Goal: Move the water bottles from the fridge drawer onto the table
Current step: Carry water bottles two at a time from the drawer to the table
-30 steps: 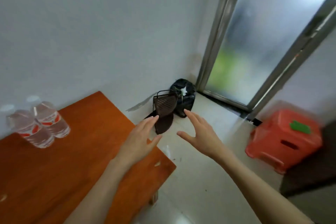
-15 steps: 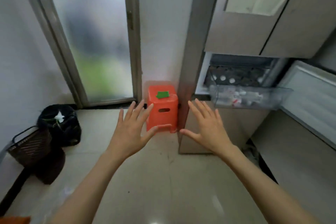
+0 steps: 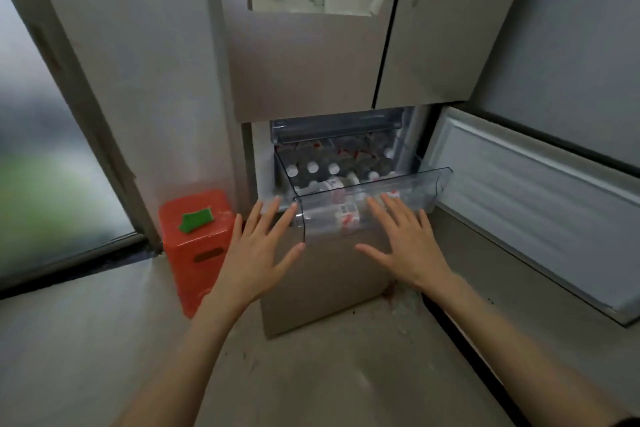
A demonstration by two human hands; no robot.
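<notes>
Drawer (image 3: 374, 198) of clear plastic stands pulled out of the fridge (image 3: 311, 73), packed with water bottles (image 3: 323, 168), white caps up. Left hand (image 3: 258, 251) and right hand (image 3: 407, 246) hover before its front wall, fingers spread, each grip open and holding nothing. Red stool (image 3: 199, 246) stands left of the fridge.

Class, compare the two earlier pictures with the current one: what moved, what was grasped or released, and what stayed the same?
The view swung from the table with two bottles, past the glass door, to the fridge. The left hand and right hand now reach close to the clear fridge drawer, full of water bottles. Nothing was grasped or released. Both hands stay open and empty; the orange stool stays beside the fridge.
</notes>
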